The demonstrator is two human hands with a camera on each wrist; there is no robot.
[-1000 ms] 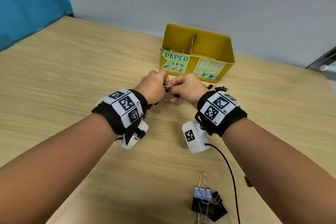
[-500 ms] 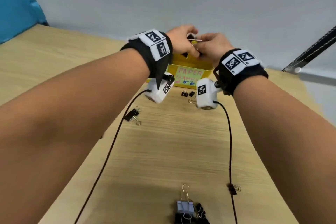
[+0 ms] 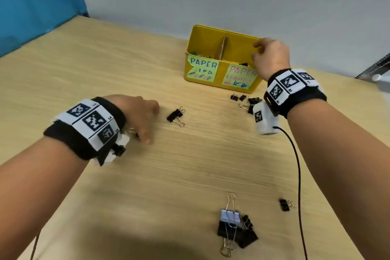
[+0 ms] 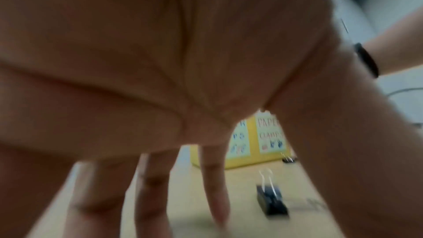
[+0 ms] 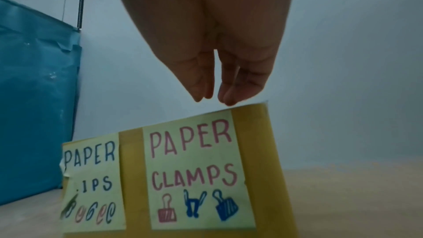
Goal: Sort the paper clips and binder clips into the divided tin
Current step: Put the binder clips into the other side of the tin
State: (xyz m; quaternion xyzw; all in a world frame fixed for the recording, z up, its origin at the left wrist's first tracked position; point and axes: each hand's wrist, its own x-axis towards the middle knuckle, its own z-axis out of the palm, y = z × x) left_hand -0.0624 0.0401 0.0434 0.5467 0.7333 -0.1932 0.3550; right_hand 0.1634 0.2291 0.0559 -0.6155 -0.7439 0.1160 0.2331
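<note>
The yellow divided tin (image 3: 221,74) stands at the back of the table, with its left half labelled for paper clips and its right half for paper clamps (image 5: 192,166). My right hand (image 3: 256,50) hovers over the right compartment with relaxed fingers (image 5: 231,95), holding nothing. A dark clip (image 3: 244,64) lies inside that compartment. My left hand (image 3: 150,124) is low over the table, its fingers (image 4: 215,187) straight and spread, holding nothing. A black binder clip (image 3: 176,116) (image 4: 271,200) lies just right of it. A small clip (image 3: 133,131) shows under the palm.
Several small binder clips (image 3: 244,101) lie in front of the tin's right corner. A pile of bigger clips (image 3: 234,226) sits near the table's front edge, with one small clip (image 3: 285,205) to its right. A black cable (image 3: 297,175) trails from my right wrist.
Both hands were together above the tin, pinching a clip. My left hand has dropped to the table on the left. My right hand stays over the clamps side, now empty.
</note>
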